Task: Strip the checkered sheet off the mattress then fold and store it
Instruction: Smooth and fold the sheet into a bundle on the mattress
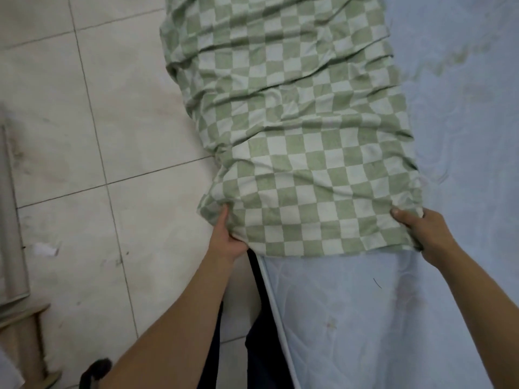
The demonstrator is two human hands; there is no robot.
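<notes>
While left hand (227, 240) and right hand (418, 228) pinch its near corners, sheet (295, 122) lengthwise along mattress (365, 318) edge, far end away.

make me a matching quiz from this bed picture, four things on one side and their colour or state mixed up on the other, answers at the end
Things:
1. checkered sheet
2. mattress
3. left hand
4. floor

Descriptions:
A. pale blue, quilted, partly bare
B. whitish tiles, scuffed
C. green and white, gathered into a wrinkled strip
D. grips the sheet's near corner at the mattress edge

Pairs: 1-C, 2-A, 3-D, 4-B
</notes>
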